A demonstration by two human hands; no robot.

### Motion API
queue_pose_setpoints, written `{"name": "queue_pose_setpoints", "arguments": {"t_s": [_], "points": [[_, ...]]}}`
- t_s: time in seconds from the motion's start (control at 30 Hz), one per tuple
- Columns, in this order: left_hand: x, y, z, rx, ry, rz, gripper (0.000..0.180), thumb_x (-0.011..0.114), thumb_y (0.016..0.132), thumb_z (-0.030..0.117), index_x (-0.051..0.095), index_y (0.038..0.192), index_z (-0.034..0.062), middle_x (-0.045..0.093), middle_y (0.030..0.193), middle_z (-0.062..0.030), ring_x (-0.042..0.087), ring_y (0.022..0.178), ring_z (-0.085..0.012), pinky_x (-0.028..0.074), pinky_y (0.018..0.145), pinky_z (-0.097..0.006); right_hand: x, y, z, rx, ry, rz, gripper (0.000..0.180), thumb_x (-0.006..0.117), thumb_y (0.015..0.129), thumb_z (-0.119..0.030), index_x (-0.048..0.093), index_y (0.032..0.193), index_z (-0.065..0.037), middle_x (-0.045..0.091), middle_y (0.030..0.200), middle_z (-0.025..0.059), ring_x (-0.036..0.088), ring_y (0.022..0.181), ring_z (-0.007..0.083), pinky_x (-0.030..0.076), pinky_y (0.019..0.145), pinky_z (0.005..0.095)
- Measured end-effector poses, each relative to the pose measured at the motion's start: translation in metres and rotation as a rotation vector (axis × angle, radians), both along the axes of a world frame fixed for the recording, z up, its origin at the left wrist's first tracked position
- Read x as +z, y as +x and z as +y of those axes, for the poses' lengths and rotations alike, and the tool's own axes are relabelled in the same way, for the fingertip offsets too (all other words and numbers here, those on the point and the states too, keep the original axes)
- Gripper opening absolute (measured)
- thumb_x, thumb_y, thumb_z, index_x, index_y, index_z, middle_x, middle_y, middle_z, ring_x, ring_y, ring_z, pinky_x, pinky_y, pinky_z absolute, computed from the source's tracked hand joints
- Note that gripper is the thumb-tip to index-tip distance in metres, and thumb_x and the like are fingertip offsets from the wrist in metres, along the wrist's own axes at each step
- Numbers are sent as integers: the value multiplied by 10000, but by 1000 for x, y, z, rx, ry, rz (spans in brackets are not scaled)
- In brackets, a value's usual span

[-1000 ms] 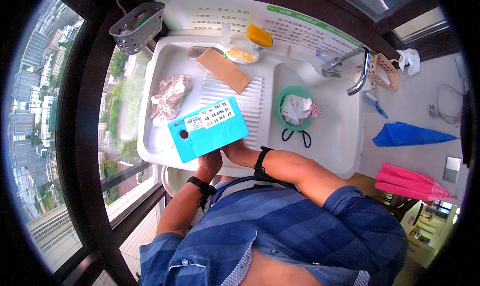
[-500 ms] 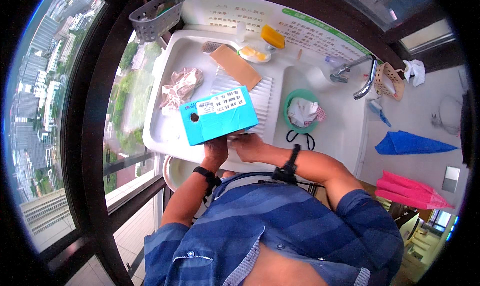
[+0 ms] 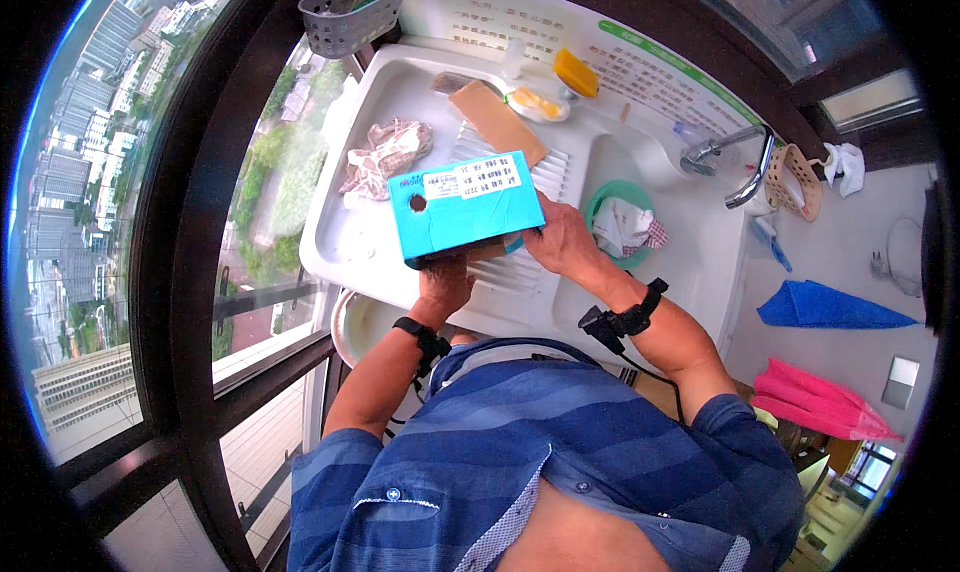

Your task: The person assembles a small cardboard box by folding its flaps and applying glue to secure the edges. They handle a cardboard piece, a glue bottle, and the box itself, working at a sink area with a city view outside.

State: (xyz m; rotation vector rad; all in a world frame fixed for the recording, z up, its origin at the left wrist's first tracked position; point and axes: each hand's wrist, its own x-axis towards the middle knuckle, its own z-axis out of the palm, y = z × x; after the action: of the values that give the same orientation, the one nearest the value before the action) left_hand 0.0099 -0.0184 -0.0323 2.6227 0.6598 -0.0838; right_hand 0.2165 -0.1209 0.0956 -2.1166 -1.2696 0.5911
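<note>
white sink [image 3: 350, 242] | hands: left hand [image 3: 443, 282], right hand [image 3: 560, 240] | gripping turquoise box [image 3: 465, 207]

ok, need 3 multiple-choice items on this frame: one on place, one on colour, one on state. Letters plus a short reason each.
1. Where is the crumpled cloth?
A. on the sink's left drainboard
B. hanging on the tap
C. in the grey basket

2. What colour is the box held by both hands?
A. red
B. turquoise blue
C. white

3. How is the box supported?
A. lying flat in the basin
B. lifted above the sink, left hand under it and right hand at its end
C. resting on the floor

Answers:
1 A, it lies on the white surface left of the ribbed drainer.
2 B, its faces are turquoise with a white label on it.
3 B, both hands grip it, clear of the sink surface.
</note>
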Motion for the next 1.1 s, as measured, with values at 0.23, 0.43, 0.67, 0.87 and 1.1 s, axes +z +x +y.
{"name": "queue_pose_setpoints", "arguments": {"t_s": [0.23,0.43,0.67,0.87,1.1], "points": [[26,-17,21,20,125,-109,315,575,875,292,655,1026,27,591,1159,-219,510,1138,-351,303,1061,-528,7,10,1,-263,-238,733,330,502,937,-253,598,1045,44,675,779,156,675,645,235,566,589,362],[69,-13,45,-113,150,173,191,546,843,188,665,879,42,670,764,-169,656,858,-327,392,990,-508,-52,0,-35,-462,-383,1454,396,472,974,-281,488,1230,22,642,1025,225,684,849,346,591,681,459],[40,10,49,258,-16,216,337,643,799,234,566,1029,0,616,984,-240,647,947,-386,554,760,-467,-100,-29,-50,-491,-436,1645,417,452,980,-305,478,1264,-2,610,1105,220,666,888,354,575,755,486],[20,31,29,456,19,203,532,704,744,249,480,1134,-35,464,1207,-285,521,1097,-487,520,883,-514,-107,-44,-49,-473,-401,1660,446,458,979,-353,486,1263,-11,618,1081,219,662,905,342,574,767,485],[20,30,34,550,-67,149,462,647,771,223,504,1125,-37,517,1180,-305,542,1086,-481,488,933,-527,-105,-47,-52,-457,-385,1667,461,446,990,-390,491,1260,-18,620,1042,198,660,893,327,574,769,485]]}}
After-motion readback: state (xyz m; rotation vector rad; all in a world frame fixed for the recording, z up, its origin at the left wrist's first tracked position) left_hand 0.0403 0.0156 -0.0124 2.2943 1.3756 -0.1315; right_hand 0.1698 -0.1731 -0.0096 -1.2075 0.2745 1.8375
